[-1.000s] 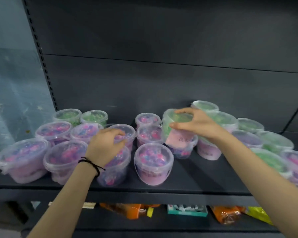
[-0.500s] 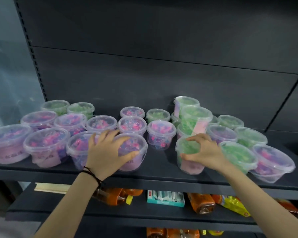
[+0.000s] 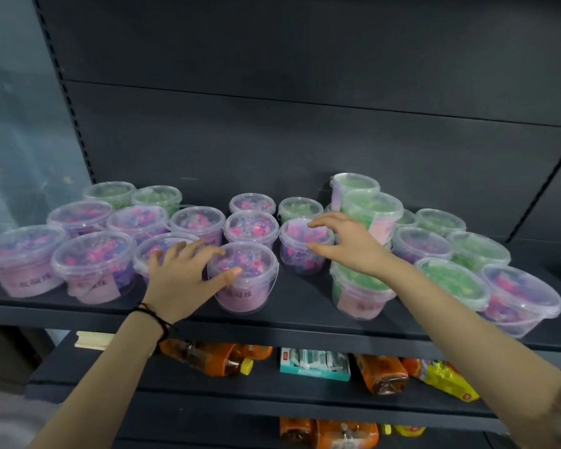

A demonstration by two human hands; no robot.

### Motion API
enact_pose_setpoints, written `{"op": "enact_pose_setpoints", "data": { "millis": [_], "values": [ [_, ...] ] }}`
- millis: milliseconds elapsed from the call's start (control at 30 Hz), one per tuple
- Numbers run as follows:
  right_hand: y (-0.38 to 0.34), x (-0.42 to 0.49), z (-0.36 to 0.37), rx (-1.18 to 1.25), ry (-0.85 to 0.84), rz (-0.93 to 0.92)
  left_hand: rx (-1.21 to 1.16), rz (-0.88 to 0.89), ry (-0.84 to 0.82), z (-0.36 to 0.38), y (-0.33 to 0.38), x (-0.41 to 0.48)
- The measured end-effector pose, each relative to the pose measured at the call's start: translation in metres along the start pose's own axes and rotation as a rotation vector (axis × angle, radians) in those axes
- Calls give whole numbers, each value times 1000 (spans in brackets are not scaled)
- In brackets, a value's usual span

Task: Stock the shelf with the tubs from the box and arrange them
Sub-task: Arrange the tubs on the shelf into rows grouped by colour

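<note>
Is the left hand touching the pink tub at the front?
Touching. The head view shows the left hand with thumb and fingertips resting on the lid of the front pink tub.

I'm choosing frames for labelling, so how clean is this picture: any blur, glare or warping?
Head view: dim, even light; wide-angle bend bows the shelf edge; labels on the pink tubs read soft; faint sheen on lids; left hand and right hand fairly sharp.

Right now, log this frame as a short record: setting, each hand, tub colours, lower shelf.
setting: dark shelf stocked with lidded clear tubs
left hand: spread over front pink tub, not gripping
right hand: open, fingers at middle pink tub
tub colours: pink mostly left, green tubs mostly right
lower shelf: orange bottles
</note>
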State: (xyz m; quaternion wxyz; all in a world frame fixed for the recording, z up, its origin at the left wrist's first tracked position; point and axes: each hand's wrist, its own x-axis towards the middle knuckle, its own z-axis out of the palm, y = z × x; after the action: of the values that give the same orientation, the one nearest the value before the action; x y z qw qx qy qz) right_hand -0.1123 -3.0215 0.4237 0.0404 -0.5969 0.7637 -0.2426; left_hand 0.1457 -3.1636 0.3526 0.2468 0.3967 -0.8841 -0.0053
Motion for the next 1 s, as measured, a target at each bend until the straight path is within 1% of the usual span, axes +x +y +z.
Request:
{"op": "enact_pose_setpoints", "data": {
  "millis": [67,133,200,300,400,533,633,733,800,867,933,1000],
  "values": [
    [-6,22,9,-51,-106,34,-155,-4,-46,-4,-3,8],
    [-8,43,18,-96,-190,132,-298,-25,-124,-8,-9,21],
    [-6,60,27,-152,-240,235,-326,-26,-174,-7,-17,35],
    [4,76,38,-217,-299,323,-263,-4,-260,3,-25,52],
    [12,85,43,-233,-290,349,-271,15,-313,15,-30,65],
    [13,85,42,-228,-256,351,-299,98,-305,22,-31,77],
    [11,83,42,-230,-235,377,-302,115,-327,21,-30,84],
    [10,79,40,-179,-207,400,-313,133,-356,20,-32,86],
    [9,73,35,-132,-186,399,-420,139,-314,16,-34,84],
    [8,68,30,-84,-183,385,-524,158,-182,12,-37,79],
    [4,62,24,-37,-181,362,-500,163,-59,11,-42,72],
    [0,55,17,63,-161,333,-447,121,-27,10,-45,59]
  ]
}}
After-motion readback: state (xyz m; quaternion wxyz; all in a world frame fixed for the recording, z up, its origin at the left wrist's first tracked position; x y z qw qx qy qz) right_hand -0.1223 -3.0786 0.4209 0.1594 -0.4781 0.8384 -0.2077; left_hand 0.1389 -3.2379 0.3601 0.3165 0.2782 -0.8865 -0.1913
